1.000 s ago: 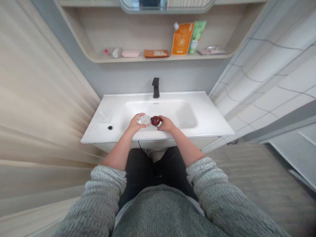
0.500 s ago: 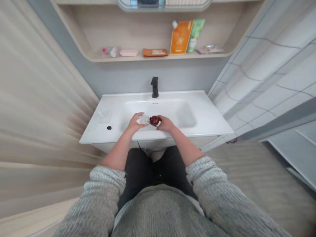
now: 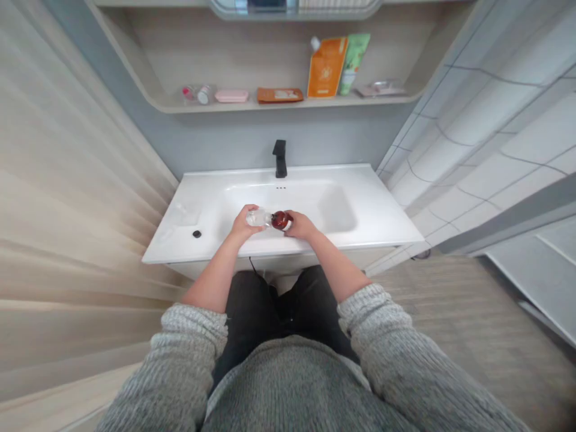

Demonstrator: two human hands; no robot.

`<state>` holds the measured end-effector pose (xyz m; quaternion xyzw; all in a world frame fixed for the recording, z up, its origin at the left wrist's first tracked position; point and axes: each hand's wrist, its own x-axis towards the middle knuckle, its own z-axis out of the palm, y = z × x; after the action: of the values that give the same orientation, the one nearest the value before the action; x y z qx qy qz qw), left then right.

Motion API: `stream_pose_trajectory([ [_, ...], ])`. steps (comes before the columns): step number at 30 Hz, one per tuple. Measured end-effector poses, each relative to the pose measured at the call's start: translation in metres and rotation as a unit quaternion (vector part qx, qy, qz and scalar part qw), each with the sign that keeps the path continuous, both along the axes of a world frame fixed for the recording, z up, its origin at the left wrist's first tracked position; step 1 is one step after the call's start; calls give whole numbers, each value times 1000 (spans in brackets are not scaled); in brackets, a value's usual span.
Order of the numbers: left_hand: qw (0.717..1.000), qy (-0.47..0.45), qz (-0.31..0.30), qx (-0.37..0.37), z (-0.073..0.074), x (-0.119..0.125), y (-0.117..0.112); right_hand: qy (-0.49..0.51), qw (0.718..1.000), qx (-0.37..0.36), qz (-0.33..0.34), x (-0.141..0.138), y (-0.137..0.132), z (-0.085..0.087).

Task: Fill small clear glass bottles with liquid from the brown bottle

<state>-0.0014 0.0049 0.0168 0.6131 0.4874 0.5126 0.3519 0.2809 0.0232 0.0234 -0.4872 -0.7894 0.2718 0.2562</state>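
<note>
Slight leftward drift of the view; over the white sink (image 3: 360, 204), the left hand (image 3: 243, 222) and right hand (image 3: 300, 227) stay clamped on a clear bottle (image 3: 257, 218) with a dark red top (image 3: 281, 220).

A wooden shelf (image 3: 243, 107) above carries an orange pouch (image 3: 327, 67), green tube (image 3: 353, 63) and pink soap dish (image 3: 231, 96); a black faucet (image 3: 280, 159) rises behind the basin. Both grips are closed, the left around the clear end and the right around the red end. The bottle lies sideways above the basin.
</note>
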Motion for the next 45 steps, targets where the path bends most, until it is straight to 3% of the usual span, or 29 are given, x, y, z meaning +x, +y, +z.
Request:
stream_pose_trajectory([
  [23, 998, 39, -10, 44, -7, -6, 5, -16, 1000, 6, -2, 1, 0, -1],
  [45, 997, 50, -22, 46, -3, -6, 4, -15, 1000, -4, -2, 0, -1, 4],
])
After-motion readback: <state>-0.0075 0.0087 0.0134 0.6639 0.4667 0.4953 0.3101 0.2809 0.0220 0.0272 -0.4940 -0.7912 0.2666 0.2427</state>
